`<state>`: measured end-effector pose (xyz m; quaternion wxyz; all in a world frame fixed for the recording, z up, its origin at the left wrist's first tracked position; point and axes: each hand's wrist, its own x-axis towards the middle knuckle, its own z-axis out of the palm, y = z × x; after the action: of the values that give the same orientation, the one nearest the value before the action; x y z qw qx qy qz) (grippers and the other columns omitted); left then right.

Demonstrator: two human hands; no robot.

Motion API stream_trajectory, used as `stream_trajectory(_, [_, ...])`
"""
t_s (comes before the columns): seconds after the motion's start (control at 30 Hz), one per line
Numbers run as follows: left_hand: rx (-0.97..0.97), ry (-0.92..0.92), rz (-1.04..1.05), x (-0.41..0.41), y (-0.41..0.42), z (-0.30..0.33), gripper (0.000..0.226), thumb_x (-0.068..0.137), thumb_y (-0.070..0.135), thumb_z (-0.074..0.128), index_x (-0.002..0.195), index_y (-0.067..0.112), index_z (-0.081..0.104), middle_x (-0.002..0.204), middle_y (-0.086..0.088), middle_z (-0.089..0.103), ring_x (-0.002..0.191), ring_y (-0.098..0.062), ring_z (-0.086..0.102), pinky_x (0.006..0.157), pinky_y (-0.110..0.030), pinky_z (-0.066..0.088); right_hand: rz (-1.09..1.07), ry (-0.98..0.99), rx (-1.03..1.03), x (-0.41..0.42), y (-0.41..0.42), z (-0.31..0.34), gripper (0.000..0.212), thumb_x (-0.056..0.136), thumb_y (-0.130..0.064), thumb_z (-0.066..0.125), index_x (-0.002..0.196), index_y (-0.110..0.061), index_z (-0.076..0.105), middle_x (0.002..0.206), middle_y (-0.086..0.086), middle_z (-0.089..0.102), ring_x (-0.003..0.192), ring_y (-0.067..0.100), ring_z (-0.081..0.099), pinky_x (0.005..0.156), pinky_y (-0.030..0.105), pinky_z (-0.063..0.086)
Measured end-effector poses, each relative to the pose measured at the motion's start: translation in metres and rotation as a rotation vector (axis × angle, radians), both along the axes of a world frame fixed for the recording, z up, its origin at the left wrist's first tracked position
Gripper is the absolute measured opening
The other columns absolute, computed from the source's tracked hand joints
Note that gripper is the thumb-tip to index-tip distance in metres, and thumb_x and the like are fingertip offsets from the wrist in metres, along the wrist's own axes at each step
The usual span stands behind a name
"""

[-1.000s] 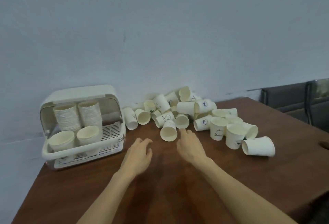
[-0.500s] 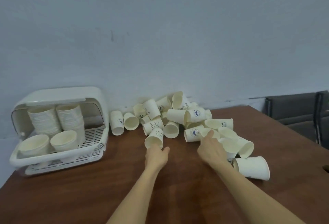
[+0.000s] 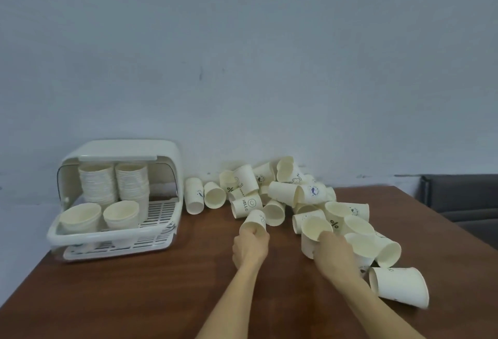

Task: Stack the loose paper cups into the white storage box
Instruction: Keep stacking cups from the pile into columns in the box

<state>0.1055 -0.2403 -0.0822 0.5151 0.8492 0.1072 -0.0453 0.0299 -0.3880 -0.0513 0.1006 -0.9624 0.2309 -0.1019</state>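
Left hand (image 3: 250, 248) curled round the rim end of a paper cup (image 3: 254, 222) lying on its side near the middle of the table (image 3: 151, 295), base pointing toward the far edge. Right hand (image 3: 333, 254) gripping another cup (image 3: 314, 232) at the near side of the heap of loose cups (image 3: 291, 198), mouth tipped toward the camera, fingers hidden behind its wall (printing on it too blurred to read). Heap spread from the far edge by the wall down toward the right edge, most cups on their sides, one large cup (image 3: 398, 286) lying apart, just right of the right forearm. White storage box (image 3: 118, 201) at the far left corner, lid up, holding two tall stacks at the back and two short ones in front, well apart from both hands.
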Motion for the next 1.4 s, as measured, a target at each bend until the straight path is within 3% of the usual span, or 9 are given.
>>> stream_trajectory(0.13, [0.041, -0.005, 0.041, 0.005, -0.006, -0.002, 0.037, 0.079, 0.043, 0.068, 0.11, 0.022, 0.066, 0.106, -0.005, 0.066, 0.099, -0.027, 0.063, 0.081, -0.034, 0.051, 0.053, -0.059, -0.012, -0.005, 0.009, -0.002, 0.019, 0.085, -0.008, 0.039, 0.088, -0.011, 0.058, 0.089, 0.007, 0.063, 0.081, 0.026, 0.06, 0.067, 0.035, 0.051])
stream_trajectory(0.33, [0.097, -0.147, 0.054, 0.013, -0.011, 0.007, 0.009, 0.088, 0.026, 0.061, 0.088, 0.019, 0.067, 0.103, -0.006, 0.068, 0.095, -0.028, 0.064, 0.075, -0.034, 0.048, 0.113, -0.097, -0.005, 0.0, 0.028, -0.002, 0.022, 0.089, -0.014, 0.038, 0.096, -0.013, 0.06, 0.092, 0.009, 0.064, 0.084, 0.031, 0.06, 0.068, 0.038, 0.051])
stream_trajectory(0.43, [0.138, -0.237, 0.029, 0.016, -0.006, 0.008, 0.007, 0.088, 0.023, 0.056, 0.094, 0.019, 0.054, 0.098, -0.005, 0.065, 0.091, -0.03, 0.062, 0.069, -0.034, 0.043, 0.126, -0.109, -0.011, 0.005, 0.036, 0.001, 0.019, 0.09, -0.015, 0.039, 0.093, -0.012, 0.057, 0.092, 0.009, 0.063, 0.085, 0.031, 0.06, 0.064, 0.036, 0.046])
stream_trajectory(0.53, [0.21, -0.305, -0.012, 0.014, 0.013, 0.012, 0.019, 0.089, 0.024, 0.049, 0.106, 0.025, 0.057, 0.097, -0.006, 0.066, 0.093, -0.03, 0.06, 0.069, -0.034, 0.041, 0.151, -0.118, -0.019, 0.014, 0.049, 0.005, 0.016, 0.091, -0.015, 0.04, 0.091, -0.012, 0.056, 0.091, 0.009, 0.065, 0.085, 0.033, 0.061, 0.061, 0.034, 0.04])
stream_trajectory(0.7, [0.328, -0.485, -0.019, -0.001, 0.072, 0.025, 0.014, 0.092, 0.029, 0.046, 0.099, 0.023, 0.056, 0.087, -0.006, 0.067, 0.088, -0.033, 0.062, 0.066, -0.035, 0.039, 0.246, -0.231, -0.012, 0.028, 0.088, 0.01, 0.02, 0.095, -0.022, 0.041, 0.091, -0.015, 0.059, 0.087, 0.007, 0.061, 0.082, 0.031, 0.059, 0.062, 0.037, 0.045])
stream_trajectory(1.0, [0.498, -0.827, 0.074, 0.004, 0.191, 0.064, 0.014, 0.095, 0.027, 0.049, 0.094, 0.018, 0.06, 0.084, -0.003, 0.064, 0.077, -0.025, 0.061, 0.059, -0.033, 0.042, 0.513, -0.351, 0.018, 0.05, 0.184, 0.038, 0.022, 0.096, -0.023, 0.041, 0.079, -0.015, 0.054, 0.072, 0.004, 0.061, 0.069, 0.027, 0.054, 0.056, 0.038, 0.039])
stream_trajectory(1.23, [0.592, -0.862, 0.177, 0.015, 0.286, 0.088, 0.016, 0.097, 0.029, 0.047, 0.1, 0.018, 0.058, 0.088, -0.001, 0.061, 0.079, -0.023, 0.058, 0.061, -0.034, 0.045, 0.655, -0.421, 0.09, 0.081, 0.266, 0.067, 0.021, 0.096, -0.023, 0.044, 0.087, -0.014, 0.06, 0.074, 0.004, 0.062, 0.072, 0.027, 0.055, 0.059, 0.038, 0.041])
stream_trajectory(1.33, [0.67, -0.855, 0.204, 0.022, 0.32, 0.09, 0.014, 0.096, 0.026, 0.049, 0.095, 0.016, 0.057, 0.083, -0.004, 0.061, 0.075, -0.028, 0.057, 0.057, -0.035, 0.044, 0.684, -0.392, 0.155, 0.097, 0.294, 0.067, 0.024, 0.096, -0.027, 0.04, 0.087, -0.016, 0.059, 0.075, 0.006, 0.065, 0.072, 0.028, 0.058, 0.062, 0.043, 0.048])
stream_trajectory(1.4, [0.705, -0.821, 0.219, 0.025, 0.339, 0.088, 0.012, 0.096, 0.022, 0.05, 0.091, 0.013, 0.057, 0.081, -0.006, 0.059, 0.073, -0.03, 0.056, 0.053, -0.034, 0.04, 0.702, -0.369, 0.141, 0.106, 0.309, 0.063, 0.025, 0.097, -0.027, 0.039, 0.091, -0.014, 0.059, 0.078, 0.008, 0.065, 0.075, 0.031, 0.057, 0.06, 0.04, 0.044])
